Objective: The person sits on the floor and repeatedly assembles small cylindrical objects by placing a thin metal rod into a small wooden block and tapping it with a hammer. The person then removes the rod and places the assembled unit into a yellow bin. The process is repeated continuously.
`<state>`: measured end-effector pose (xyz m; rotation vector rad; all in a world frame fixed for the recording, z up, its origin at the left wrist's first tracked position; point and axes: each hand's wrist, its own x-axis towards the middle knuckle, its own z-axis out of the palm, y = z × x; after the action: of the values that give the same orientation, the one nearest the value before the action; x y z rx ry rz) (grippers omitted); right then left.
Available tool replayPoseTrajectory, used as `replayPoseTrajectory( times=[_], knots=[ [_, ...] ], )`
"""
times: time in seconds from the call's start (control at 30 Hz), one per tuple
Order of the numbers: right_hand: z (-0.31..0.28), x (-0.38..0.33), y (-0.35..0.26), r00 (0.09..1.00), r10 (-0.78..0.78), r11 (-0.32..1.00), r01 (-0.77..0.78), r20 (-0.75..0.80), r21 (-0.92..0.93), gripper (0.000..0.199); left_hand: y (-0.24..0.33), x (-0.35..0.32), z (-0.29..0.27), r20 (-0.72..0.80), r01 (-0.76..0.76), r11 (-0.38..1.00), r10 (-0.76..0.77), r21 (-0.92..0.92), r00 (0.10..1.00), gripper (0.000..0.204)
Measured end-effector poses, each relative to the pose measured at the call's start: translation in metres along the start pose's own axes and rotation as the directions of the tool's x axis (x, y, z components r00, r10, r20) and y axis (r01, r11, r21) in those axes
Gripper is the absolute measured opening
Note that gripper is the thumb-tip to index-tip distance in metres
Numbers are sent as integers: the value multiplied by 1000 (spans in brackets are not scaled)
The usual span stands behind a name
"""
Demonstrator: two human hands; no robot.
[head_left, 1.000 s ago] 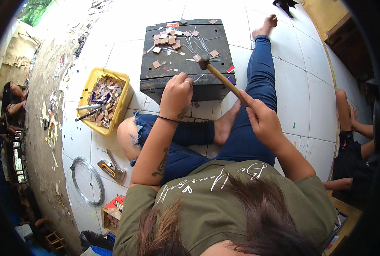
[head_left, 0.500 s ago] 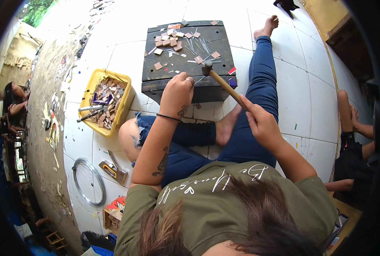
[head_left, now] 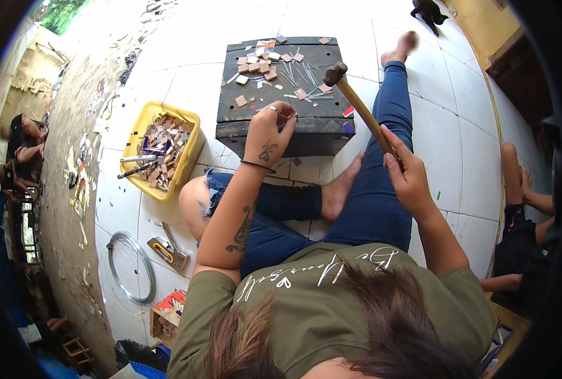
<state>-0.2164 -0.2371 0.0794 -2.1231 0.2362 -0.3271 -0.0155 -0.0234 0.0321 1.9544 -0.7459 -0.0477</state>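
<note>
My right hand (head_left: 408,178) is closed round the wooden handle of a hammer (head_left: 364,115). The hammer's metal head is lifted above the right side of a dark block-like stand (head_left: 274,129). At the stand's near edge, my left hand (head_left: 269,131) has its fingers drawn together in a pinch; what they hold is too small to make out. Small brownish square tiles (head_left: 254,66) lie in a cluster on the stand's top. Several thin cut wires (head_left: 305,74) are scattered beside them, along with small coloured scraps.
To the left stands a yellow tub (head_left: 195,148) full of small tiles, with pliers (head_left: 139,169) across it. A wire coil (head_left: 151,278), a stapler-like tool (head_left: 166,252) and a red box (head_left: 167,309) sit nearer me. My outstretched leg (head_left: 391,120) flanks the stand; another person (head_left: 524,183) sits at right.
The hammer has risen away from my left hand, toward the right. My left hand has turned a little, and its pinched fingers now show. The whole view has shifted slightly.
</note>
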Motion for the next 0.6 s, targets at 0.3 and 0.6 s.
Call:
replayPoseTrajectory(
  times=[0.3,0.6],
  knots=[
    [2,2,-20,994,-44,999,42,100,27,47,-14,0,15,-181,-296,921,346,253,920,7],
    [3,5,-52,972,-206,950,227,116,-217,56,-15,5,20,-210,-336,884,413,324,886,7]
  ],
)
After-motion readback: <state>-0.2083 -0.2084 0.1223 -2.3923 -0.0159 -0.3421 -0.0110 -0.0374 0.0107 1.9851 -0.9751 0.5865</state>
